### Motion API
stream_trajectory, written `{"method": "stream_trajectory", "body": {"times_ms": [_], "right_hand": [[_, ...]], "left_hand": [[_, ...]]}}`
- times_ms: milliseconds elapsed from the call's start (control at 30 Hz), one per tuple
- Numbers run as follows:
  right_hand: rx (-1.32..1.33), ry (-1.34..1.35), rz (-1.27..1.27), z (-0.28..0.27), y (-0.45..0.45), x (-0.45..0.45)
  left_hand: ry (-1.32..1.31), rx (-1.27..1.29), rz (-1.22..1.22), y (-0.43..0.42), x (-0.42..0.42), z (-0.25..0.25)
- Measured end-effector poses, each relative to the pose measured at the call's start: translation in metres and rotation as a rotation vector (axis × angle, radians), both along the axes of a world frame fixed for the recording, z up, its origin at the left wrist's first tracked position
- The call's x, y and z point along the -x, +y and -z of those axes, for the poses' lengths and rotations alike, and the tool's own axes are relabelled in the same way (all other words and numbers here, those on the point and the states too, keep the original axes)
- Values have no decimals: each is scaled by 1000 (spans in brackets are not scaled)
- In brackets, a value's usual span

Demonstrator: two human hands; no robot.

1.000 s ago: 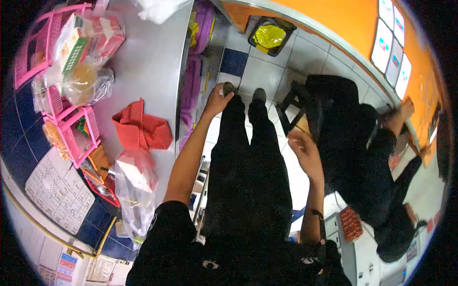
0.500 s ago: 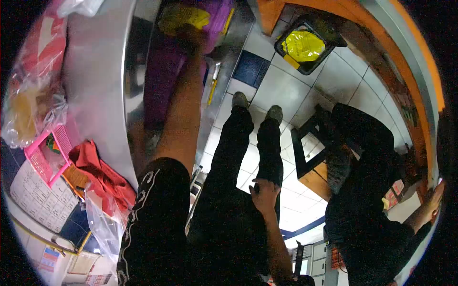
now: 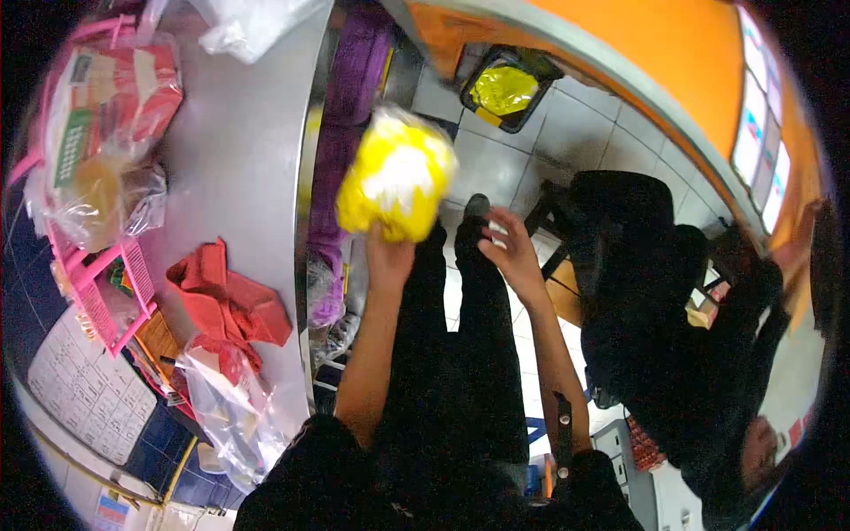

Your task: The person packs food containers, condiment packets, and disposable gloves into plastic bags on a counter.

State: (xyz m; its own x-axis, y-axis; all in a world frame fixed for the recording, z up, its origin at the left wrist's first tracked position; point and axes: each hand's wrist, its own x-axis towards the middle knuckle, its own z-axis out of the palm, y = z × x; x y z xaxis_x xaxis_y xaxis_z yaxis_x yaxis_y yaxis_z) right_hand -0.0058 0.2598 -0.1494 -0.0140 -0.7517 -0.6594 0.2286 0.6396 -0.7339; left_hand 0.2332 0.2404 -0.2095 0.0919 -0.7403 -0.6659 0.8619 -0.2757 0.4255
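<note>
My left hand (image 3: 390, 258) grips the lower end of a yellow and white plastic package (image 3: 397, 175), raised beside the metal counter's edge. Bright glare washes out the package's middle, so its contents cannot be made out. To the right of it, my right hand (image 3: 513, 252) is held up with its fingers apart and nothing in it. A gap separates that hand from the package. Behind the package, below the counter, are purple crates (image 3: 359, 66).
The metal counter (image 3: 239, 150) on the left bears a red cloth (image 3: 226, 292), a pink plastic basket (image 3: 111, 283) and bagged goods (image 3: 111, 133). A black bin with a yellow liner (image 3: 505, 90) stands on the tiled floor. A person in dark clothes (image 3: 629, 292) is close on my right.
My left hand has come up from the shelf below the counter with the yellow package. My right hand has risen and spread its fingers. The view has shifted.
</note>
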Motion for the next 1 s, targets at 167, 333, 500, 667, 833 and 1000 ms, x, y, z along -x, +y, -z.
{"method": "stream_trajectory", "body": {"times_ms": [167, 333, 500, 667, 833, 1000], "right_hand": [[371, 204, -60, -115, -50, 6], [437, 315, -146, -245, -41, 21], [518, 226, 43, -328, -14, 35], [614, -1, 116, -379, -4, 37], [865, 243, -85, -379, -10, 13], [161, -418, -194, -290, 15, 7]], "left_hand": [[44, -148, 247, 41, 37, -139], [-61, 19, 448, 39, 16, -239], [-10, 160, 438, 27, 4, -343], [-84, 340, 417, 24, 2, -402], [39, 414, 538, 42, -3, -413], [74, 89, 550, 73, -1, -381]]}}
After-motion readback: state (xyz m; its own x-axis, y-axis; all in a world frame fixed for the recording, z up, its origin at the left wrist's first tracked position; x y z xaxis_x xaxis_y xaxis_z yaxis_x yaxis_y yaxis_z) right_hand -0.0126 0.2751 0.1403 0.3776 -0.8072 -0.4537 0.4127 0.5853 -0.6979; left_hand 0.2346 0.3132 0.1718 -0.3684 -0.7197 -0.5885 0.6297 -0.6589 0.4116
